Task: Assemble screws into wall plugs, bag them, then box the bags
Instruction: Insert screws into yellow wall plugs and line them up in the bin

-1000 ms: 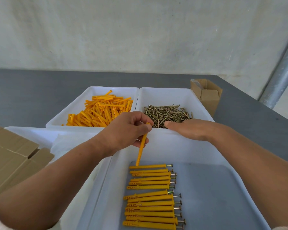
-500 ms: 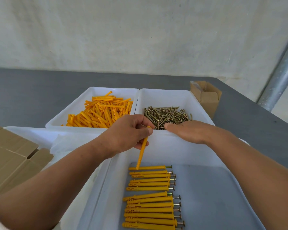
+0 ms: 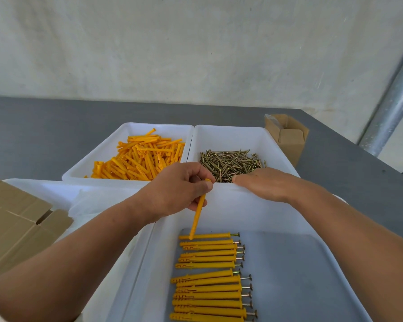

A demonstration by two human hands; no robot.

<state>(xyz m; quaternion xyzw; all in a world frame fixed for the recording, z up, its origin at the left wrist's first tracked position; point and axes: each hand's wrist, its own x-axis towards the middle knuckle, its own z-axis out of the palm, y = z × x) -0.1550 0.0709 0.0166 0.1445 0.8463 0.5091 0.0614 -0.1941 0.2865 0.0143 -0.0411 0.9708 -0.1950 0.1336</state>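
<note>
My left hand (image 3: 175, 190) pinches a single orange wall plug (image 3: 198, 212) that hangs tip-down over the near white tray (image 3: 254, 214). My right hand (image 3: 265, 184) reaches palm-down over the near rim of the screw tray (image 3: 233, 138), its fingertips at the pile of brass screws (image 3: 230, 162); what those fingertips hold is hidden. Loose orange plugs (image 3: 140, 159) fill the plug tray (image 3: 107, 149) at the back left. Several assembled plugs with screws (image 3: 209, 277) lie in a row in the near tray.
A small open cardboard box (image 3: 289, 138) stands at the back right on the grey table (image 3: 33, 135). Flattened cardboard (image 3: 16, 226) lies at the left. Another white tray with clear bags (image 3: 98, 201) sits under my left forearm. A metal pipe (image 3: 391, 105) runs up at the right.
The view has shifted slightly downward. Both hands stay almost where they were, the left still holding the plug, the right at the screws.
</note>
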